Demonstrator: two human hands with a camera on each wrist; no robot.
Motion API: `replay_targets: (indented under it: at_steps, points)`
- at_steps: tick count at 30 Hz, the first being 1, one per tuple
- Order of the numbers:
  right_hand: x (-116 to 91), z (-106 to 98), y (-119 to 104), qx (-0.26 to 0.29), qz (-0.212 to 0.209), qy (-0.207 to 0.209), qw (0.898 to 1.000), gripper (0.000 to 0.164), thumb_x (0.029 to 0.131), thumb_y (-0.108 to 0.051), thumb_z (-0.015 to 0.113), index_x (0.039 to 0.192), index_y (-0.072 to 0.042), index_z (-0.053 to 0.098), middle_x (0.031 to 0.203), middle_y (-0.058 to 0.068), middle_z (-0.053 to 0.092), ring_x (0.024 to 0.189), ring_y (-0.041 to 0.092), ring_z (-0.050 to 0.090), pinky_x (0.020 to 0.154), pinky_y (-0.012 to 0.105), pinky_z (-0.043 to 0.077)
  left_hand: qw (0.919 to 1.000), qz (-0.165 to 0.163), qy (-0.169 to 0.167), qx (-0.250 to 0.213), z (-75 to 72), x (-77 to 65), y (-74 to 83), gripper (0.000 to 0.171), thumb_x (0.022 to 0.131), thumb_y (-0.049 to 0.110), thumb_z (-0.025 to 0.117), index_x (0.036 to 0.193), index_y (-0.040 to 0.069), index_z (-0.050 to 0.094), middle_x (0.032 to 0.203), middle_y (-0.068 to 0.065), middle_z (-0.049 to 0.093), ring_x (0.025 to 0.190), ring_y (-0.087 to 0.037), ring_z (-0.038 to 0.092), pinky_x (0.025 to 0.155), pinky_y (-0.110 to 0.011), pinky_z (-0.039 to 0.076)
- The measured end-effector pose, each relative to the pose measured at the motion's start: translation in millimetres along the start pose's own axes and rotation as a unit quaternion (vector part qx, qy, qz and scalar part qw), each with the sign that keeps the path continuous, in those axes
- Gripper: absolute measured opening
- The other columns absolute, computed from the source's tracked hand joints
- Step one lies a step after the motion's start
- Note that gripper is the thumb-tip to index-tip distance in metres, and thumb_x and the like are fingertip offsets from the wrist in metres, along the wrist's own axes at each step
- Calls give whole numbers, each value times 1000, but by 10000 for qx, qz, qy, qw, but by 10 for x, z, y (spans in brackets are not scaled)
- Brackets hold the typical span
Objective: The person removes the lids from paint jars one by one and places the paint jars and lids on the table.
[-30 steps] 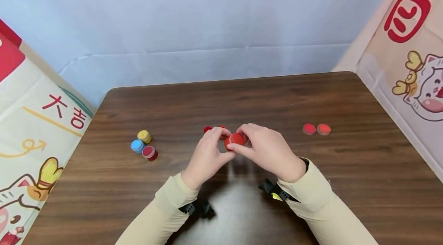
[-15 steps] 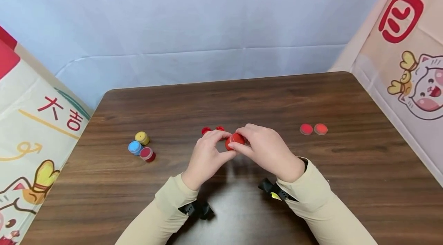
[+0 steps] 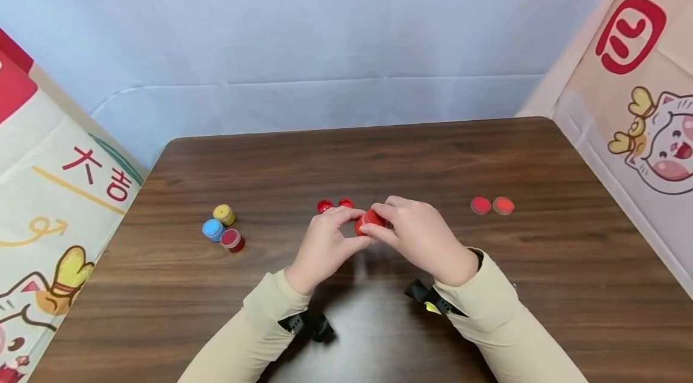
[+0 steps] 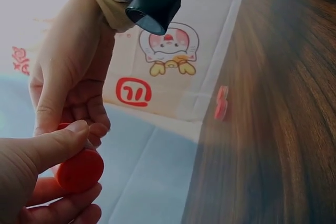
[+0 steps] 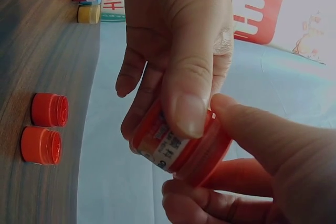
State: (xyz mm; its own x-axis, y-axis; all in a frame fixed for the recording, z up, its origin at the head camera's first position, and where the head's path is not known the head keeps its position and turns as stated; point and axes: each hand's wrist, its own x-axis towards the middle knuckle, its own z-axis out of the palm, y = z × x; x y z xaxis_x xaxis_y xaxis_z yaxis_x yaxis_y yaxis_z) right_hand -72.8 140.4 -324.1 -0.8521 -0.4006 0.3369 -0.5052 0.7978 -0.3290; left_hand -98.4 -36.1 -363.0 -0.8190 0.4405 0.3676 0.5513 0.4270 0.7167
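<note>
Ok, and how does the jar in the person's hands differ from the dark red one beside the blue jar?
The bright red jar is held tilted by the left hand and right hand; the dark red jar stands upright on the table. The held one is brighter red, the other deeper. Both are round jars.

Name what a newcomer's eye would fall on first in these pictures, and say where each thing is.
Probably the red jar, pinched by the left hand and right hand over the middle of the dark table. Next, the yellow jar, blue jar and dark red jar, grouped on the left. Then the red disc and orange-red disc, side by side on the right.
</note>
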Motion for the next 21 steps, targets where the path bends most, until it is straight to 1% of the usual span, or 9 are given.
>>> replay_targets:
  at_steps: [2,4,7,10,11,13,15,17,21]
  points:
    - [-1,4,-1,-34,-20,39,10000,20,80,-32,73,79,-14,65,69,-9,48,56,3,43,53,20,40,9997,-74,-93,-212,-7,0,-1,35,71,19,82,102,7,71,91,2,69,68,-12,58,65,-23,49]
    - [-7,1,-7,-42,-37,75,10000,20,80,-32,73,79,-14,65,68,-9,48,55,3,42,52,20,40,9986,-183,-227,-447,-15,-4,-7,35,72,19,81,104,9,71,91,5,69,57,-10,51,57,-22,47]
    - [-15,-8,-14,-38,-70,108,9999,20,79,-32,74,77,-14,64,66,-9,47,54,3,41,51,19,39,9963,-307,-404,-695,-23,-7,-14,34,74,21,80,106,13,71,90,11,69,53,-9,45,54,-22,44]
    - [-17,-13,-17,-17,-117,122,9999,19,79,-31,74,78,-14,64,66,-9,47,54,3,41,51,19,39,9951,-325,-500,-789,-24,-1,-24,34,74,22,80,106,15,71,90,14,68,62,-7,49,59,-25,45]
    - [-17,-13,-16,-30,-137,117,9998,19,79,-30,75,78,-14,64,66,-9,47,53,3,41,51,20,39,9948,-312,-520,-813,-24,2,-26,34,74,22,80,106,14,71,90,14,68,68,-6,52,63,-27,47]
    - [-14,-12,-15,-42,-177,98,9998,19,79,-30,74,78,-13,65,66,-8,47,54,3,42,51,20,40,9940,-331,-568,-870,-23,6,-32,34,74,21,80,106,14,71,91,12,69,73,-4,55,69,-30,48]
    - [-14,-12,-15,-42,-201,53,9998,19,79,-29,74,79,-13,65,66,-8,46,53,4,41,51,20,39,9931,-369,-622,-923,-23,6,-39,34,74,20,80,106,13,71,93,11,69,82,-3,58,77,-33,48]
    - [-14,-13,-12,-56,-251,29,9997,18,80,-28,74,80,-13,65,65,-8,46,53,4,41,51,20,39,9919,-387,-672,-1009,-22,6,-47,34,74,19,80,106,14,71,93,10,69,84,-3,59,81,-36,48]
    - [-17,-16,-3,-35,-399,62,9992,15,80,-26,74,81,-13,67,67,-8,48,54,4,43,52,21,40,9898,-396,-738,-1153,-25,5,-57,36,73,19,81,107,13,71,93,8,69,85,-5,59,82,-38,48]
